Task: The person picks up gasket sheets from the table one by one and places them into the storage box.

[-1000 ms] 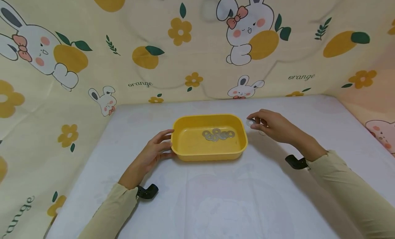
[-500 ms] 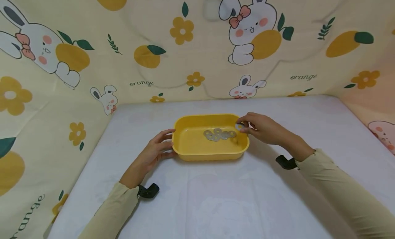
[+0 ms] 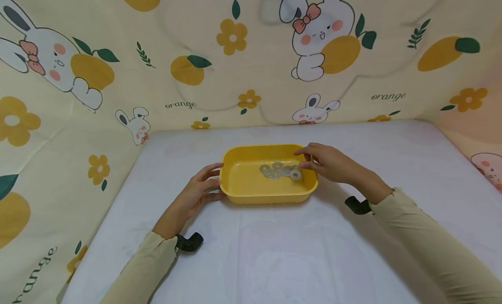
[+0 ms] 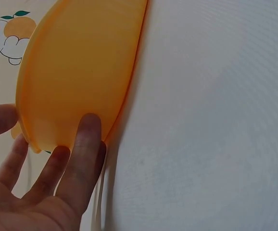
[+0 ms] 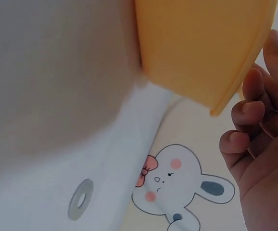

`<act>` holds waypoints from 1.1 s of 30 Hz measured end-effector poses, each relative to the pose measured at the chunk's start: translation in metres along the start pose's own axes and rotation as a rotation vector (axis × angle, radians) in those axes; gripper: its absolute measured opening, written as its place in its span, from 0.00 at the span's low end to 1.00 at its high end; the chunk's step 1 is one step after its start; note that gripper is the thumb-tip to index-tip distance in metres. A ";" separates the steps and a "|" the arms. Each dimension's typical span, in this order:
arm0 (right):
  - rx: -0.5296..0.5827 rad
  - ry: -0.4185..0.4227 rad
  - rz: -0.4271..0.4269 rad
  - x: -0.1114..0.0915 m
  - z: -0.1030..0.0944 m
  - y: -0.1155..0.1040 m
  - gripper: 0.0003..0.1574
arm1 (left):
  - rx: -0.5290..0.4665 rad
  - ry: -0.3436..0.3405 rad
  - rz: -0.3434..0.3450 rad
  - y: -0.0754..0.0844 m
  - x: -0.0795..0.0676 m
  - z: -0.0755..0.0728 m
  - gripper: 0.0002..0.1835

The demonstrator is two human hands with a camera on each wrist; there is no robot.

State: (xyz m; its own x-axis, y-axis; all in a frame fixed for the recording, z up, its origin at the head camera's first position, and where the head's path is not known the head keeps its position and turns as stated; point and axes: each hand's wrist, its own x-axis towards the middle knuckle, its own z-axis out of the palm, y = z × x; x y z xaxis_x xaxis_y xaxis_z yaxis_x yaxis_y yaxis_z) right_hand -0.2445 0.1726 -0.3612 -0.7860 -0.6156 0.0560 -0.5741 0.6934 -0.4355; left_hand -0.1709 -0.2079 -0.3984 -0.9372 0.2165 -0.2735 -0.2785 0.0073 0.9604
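A yellow plastic tray [image 3: 251, 198] stands mid-table in the head view, with several grey metal washers [image 3: 268, 172] lying towards its right half. One washer [image 3: 295, 175] shows just below the right fingertips, apart from them; whether it is falling or has landed I cannot tell. My right hand [image 3: 333, 164] reaches over the tray's right rim, thumb and index finger parted and holding nothing. My left hand [image 4: 47, 187] touches the tray's left end with extended fingers. A single washer [image 5: 81, 199] lies on the table in the right wrist view; the right hand hides it in the head view.
A white cloth [image 3: 282, 251] covers the table. Behind and at the sides hangs a cream curtain [image 3: 219, 90] printed with rabbits and oranges. Black wrist cameras sit at the left cuff [image 3: 190, 242] and the right cuff [image 3: 357, 205].
The right hand has moved left from beside the tray to over its right end and let go of the washer it pinched. The left hand stays at the tray's left end.
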 end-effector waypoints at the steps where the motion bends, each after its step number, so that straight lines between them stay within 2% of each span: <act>1: 0.007 0.000 0.010 -0.001 0.000 0.001 0.25 | 0.000 0.000 0.000 0.000 0.000 0.000 0.30; 15: 0.067 0.014 0.072 -0.015 -0.001 0.017 0.24 | 0.007 -0.004 0.002 0.001 -0.003 -0.001 0.30; 26: 0.041 0.081 0.139 -0.027 -0.003 0.035 0.21 | 0.000 -0.013 0.008 0.001 -0.003 0.000 0.30; 33: 0.017 0.077 0.168 -0.034 -0.006 0.048 0.21 | 0.003 -0.016 0.006 0.001 -0.002 0.000 0.30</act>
State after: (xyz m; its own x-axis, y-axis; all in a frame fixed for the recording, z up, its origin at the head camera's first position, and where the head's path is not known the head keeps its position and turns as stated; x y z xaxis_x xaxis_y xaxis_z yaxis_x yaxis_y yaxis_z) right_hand -0.2469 0.2292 -0.3782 -0.8860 -0.4611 0.0496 -0.4302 0.7771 -0.4593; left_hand -0.1694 -0.2080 -0.3967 -0.9354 0.2326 -0.2665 -0.2719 0.0088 0.9623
